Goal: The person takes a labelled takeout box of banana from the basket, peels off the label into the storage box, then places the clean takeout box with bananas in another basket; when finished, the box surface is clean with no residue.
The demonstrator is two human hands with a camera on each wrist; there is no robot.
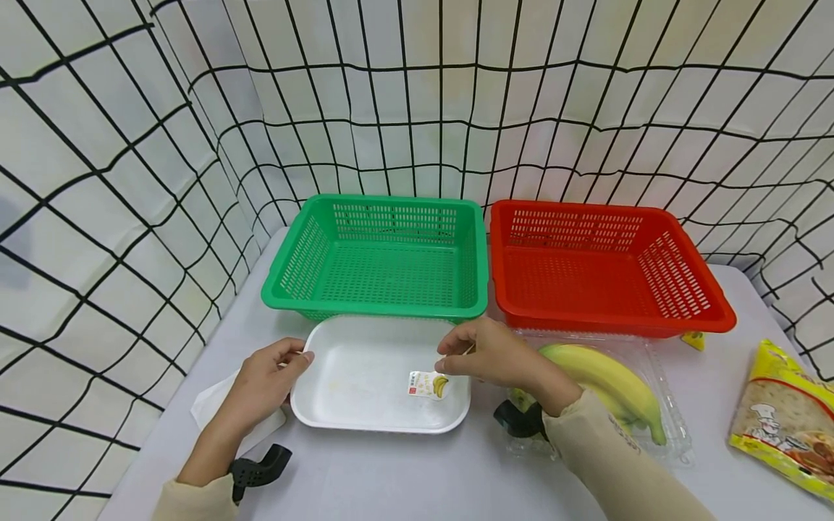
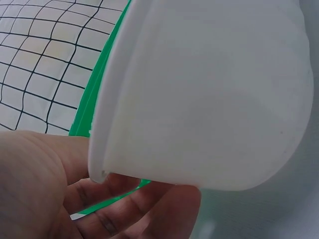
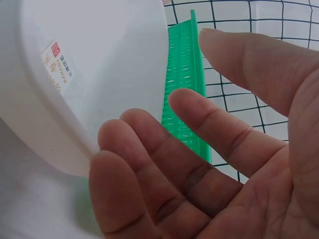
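Observation:
A white foam tray [image 1: 365, 376] lies on the table in front of the green basket [image 1: 384, 310]. It carries a small banana sticker [image 1: 428, 384] near its right end. My left hand [image 1: 296, 362] grips the tray's left rim. In the left wrist view the thumb lies on top of the tray [image 2: 209, 94] and the fingers [image 2: 149, 209] curl beneath it. My right hand [image 1: 449, 358] hovers at the tray's right rim. In the right wrist view its fingers [image 3: 149, 149] are spread and relaxed beside the tray [image 3: 99, 59], holding nothing.
A red basket [image 1: 612, 322] stands to the right of the green one. Bananas [image 1: 606, 383] lie in a clear plastic shell [image 1: 671, 420] behind my right wrist. A yellow flatbread packet [image 1: 782, 420] is at the far right, and a white sheet [image 1: 211, 401] lies under my left hand. Gridded cloth walls surround the table.

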